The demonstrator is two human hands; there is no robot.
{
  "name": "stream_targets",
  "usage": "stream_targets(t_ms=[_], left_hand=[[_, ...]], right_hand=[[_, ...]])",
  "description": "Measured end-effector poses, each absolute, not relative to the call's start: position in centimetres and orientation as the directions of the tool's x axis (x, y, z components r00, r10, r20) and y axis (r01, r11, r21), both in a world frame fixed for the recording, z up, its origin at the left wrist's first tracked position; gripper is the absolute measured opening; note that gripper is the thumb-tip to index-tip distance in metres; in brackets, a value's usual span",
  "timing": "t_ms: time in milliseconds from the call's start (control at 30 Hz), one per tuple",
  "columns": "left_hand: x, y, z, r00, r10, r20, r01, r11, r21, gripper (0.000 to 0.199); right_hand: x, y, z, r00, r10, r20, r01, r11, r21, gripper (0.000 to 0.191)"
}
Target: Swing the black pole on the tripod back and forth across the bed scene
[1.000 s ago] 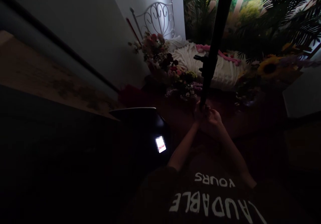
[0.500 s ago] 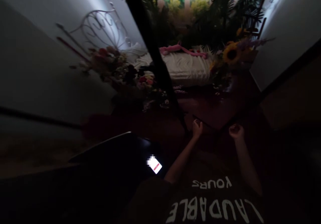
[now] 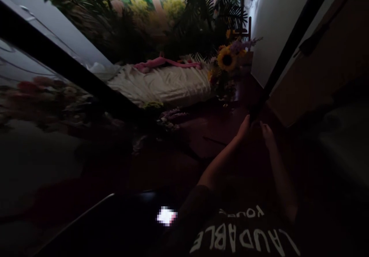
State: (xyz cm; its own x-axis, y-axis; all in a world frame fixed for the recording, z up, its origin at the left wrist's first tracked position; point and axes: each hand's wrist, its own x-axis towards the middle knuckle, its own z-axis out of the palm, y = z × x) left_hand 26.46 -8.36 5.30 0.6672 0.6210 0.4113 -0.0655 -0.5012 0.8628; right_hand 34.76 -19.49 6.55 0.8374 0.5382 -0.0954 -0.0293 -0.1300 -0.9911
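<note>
Dim light leaves much of my hands dark. My left hand (image 3: 244,129) is at the lower part of a slanting dark pole (image 3: 284,57), seemingly closed around it; its fingers are partly hidden. Just to the right of the pole, my right hand (image 3: 268,134) is raised with its fingers bent and a little apart. Nothing shows in it, and I cannot tell whether it touches the pole. A second thick dark pole (image 3: 72,68) crosses the view from the upper left.
A bed-like platform with a pale satin cloth (image 3: 161,84) carries a pink plush figure (image 3: 157,63). Sunflowers (image 3: 227,59) stand at its right, mixed flowers (image 3: 37,95) at left. A lit screen (image 3: 166,216) glows on a dark surface at lower left. Palm leaves hang behind.
My view has turned right, so the bed and flowers shift left. My hands have come closer together, at the right-hand pole; earlier they were apart, the left one near the other pole.
</note>
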Motion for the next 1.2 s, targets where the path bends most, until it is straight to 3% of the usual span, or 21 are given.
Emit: stream_targets(t_ms=[100,267,467,567,633,767,867,967,1033,1200], left_hand=[[26.3,-8.5,4.9,0.663,0.63,0.404,-0.069,-0.486,0.871,0.03],[25.9,-8.5,5.3,0.681,0.632,0.371,-0.064,-0.453,0.889,0.033],[25.9,-8.6,5.1,0.68,0.635,0.366,-0.064,-0.445,0.893,0.037],[26.1,-8.5,4.8,0.682,0.638,0.356,-0.076,-0.423,0.903,0.038],[26.2,-8.4,4.6,0.69,0.632,0.353,-0.089,-0.41,0.908,0.039],[26.5,-8.1,3.8,0.691,0.606,0.394,-0.178,-0.385,0.905,0.04],[26.9,-7.9,3.0,0.695,0.594,0.406,-0.221,-0.36,0.906,0.047],[26.9,-7.7,2.6,0.707,0.59,0.389,-0.19,-0.371,0.909,0.059],[26.7,-7.7,2.9,0.719,0.59,0.367,-0.151,-0.383,0.911,0.065],[26.0,-8.0,4.6,0.731,0.596,0.333,-0.106,-0.383,0.918,0.065]], right_hand=[[34.9,-19.6,7.0,0.848,0.512,-0.137,-0.049,-0.183,-0.982,0.045],[34.4,-19.7,7.7,0.829,0.54,-0.143,-0.119,-0.08,-0.99,0.036],[34.5,-19.2,7.6,0.882,0.448,0.145,0.164,-0.004,-0.986,0.011],[34.1,-18.9,8.4,0.894,0.367,0.258,0.257,0.053,-0.965,0.02],[33.6,-18.5,9.2,0.856,0.421,0.301,0.3,0.07,-0.951,0.029],[32.7,-17.0,10.2,0.762,0.544,0.351,0.486,-0.121,-0.866,0.049],[33.0,-15.2,10.6,0.692,0.641,0.333,0.609,-0.271,-0.745,0.04],[33.7,-13.4,11.0,0.691,0.702,0.174,0.551,-0.354,-0.756,0.031],[33.9,-12.6,11.2,0.702,0.7,0.129,0.479,-0.329,-0.814,0.031],[33.3,-11.5,13.4,0.722,0.655,0.223,0.387,-0.116,-0.915,0.039]])
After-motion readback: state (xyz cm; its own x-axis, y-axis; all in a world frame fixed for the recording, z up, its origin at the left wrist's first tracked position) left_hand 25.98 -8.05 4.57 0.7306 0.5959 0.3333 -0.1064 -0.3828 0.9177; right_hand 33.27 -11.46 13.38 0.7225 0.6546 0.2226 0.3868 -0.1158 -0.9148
